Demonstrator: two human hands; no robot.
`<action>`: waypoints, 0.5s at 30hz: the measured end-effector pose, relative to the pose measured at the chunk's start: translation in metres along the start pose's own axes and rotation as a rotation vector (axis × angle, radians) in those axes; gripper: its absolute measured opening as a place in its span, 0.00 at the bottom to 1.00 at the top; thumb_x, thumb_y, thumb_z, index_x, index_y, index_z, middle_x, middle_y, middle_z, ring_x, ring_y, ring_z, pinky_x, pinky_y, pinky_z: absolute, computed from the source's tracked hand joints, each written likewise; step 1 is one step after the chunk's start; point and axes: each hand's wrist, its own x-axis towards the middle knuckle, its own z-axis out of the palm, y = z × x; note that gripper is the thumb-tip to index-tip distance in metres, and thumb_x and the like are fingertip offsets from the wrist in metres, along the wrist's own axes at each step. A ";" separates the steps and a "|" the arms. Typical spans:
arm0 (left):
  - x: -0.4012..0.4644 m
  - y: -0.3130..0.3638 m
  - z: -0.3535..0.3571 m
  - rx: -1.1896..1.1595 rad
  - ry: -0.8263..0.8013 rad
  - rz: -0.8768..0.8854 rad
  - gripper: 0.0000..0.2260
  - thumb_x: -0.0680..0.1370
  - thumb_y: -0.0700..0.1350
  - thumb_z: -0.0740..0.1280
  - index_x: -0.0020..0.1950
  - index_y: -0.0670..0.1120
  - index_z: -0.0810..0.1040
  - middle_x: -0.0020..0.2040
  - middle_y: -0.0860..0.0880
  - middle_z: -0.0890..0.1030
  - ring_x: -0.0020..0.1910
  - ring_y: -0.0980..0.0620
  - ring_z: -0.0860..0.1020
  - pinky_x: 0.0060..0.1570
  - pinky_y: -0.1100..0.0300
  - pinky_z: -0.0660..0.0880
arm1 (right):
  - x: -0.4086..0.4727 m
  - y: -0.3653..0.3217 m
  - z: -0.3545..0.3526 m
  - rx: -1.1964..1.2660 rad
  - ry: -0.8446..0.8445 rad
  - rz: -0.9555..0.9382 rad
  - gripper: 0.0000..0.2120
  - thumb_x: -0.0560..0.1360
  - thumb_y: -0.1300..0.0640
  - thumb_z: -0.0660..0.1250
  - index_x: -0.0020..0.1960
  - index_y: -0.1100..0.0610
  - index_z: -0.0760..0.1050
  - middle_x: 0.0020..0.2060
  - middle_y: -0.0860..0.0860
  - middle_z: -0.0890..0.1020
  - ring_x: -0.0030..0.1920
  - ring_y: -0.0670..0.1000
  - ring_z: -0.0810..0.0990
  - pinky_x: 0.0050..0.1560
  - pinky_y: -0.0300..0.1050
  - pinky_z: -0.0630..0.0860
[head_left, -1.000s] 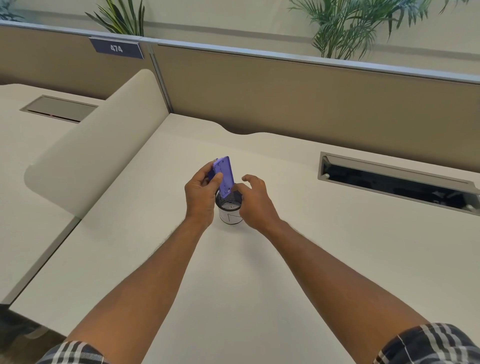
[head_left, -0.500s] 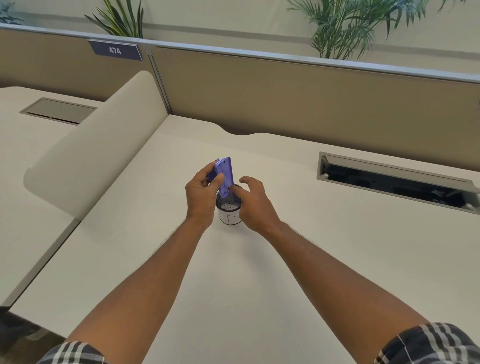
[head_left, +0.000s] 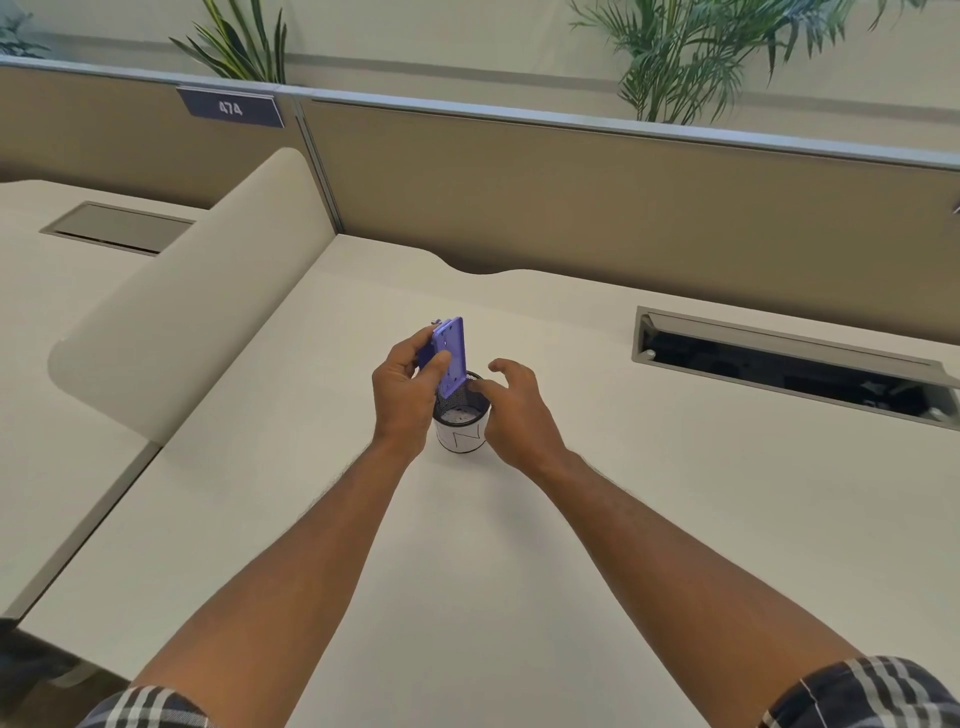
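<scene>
We counted one purple plate (head_left: 451, 353), one mesh cup (head_left: 461, 434).
Our left grip (head_left: 402, 400) clasped the purple plate; the right grip (head_left: 514, 410), released, partly hid the mesh cup, perhaps touching it.

2 bare forearms (head_left: 311, 545) were recorded extended forward from checked sleeves (head_left: 145, 706), converging toward the middle. The left hand (head_left: 408, 387) was found the higher of the 2, wrist straight, with fingers curled behind and thumb pressed on the face of a purple plate (head_left: 451, 353), gripped near upright. The right hand (head_left: 511, 410) was noted just beside it, fingers loosely curved and spread, nothing held.
</scene>
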 end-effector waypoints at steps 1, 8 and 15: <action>0.000 0.000 -0.001 0.002 -0.006 0.005 0.16 0.78 0.36 0.71 0.64 0.48 0.80 0.60 0.46 0.83 0.60 0.48 0.81 0.46 0.67 0.81 | -0.001 0.001 -0.001 0.003 0.006 0.018 0.25 0.72 0.68 0.62 0.67 0.52 0.75 0.73 0.54 0.65 0.75 0.52 0.60 0.63 0.47 0.72; -0.005 -0.008 -0.001 0.105 -0.052 0.047 0.16 0.78 0.35 0.70 0.63 0.50 0.81 0.63 0.44 0.81 0.62 0.48 0.79 0.48 0.63 0.82 | -0.006 0.005 -0.003 -0.034 0.012 0.023 0.27 0.71 0.69 0.62 0.68 0.52 0.73 0.73 0.53 0.66 0.75 0.51 0.59 0.60 0.49 0.74; -0.002 -0.007 -0.003 0.001 0.032 -0.045 0.14 0.79 0.35 0.69 0.64 0.45 0.81 0.56 0.51 0.85 0.54 0.54 0.83 0.49 0.63 0.81 | -0.011 0.013 -0.007 0.002 0.066 0.009 0.24 0.74 0.71 0.60 0.67 0.56 0.74 0.71 0.56 0.69 0.73 0.54 0.63 0.59 0.51 0.75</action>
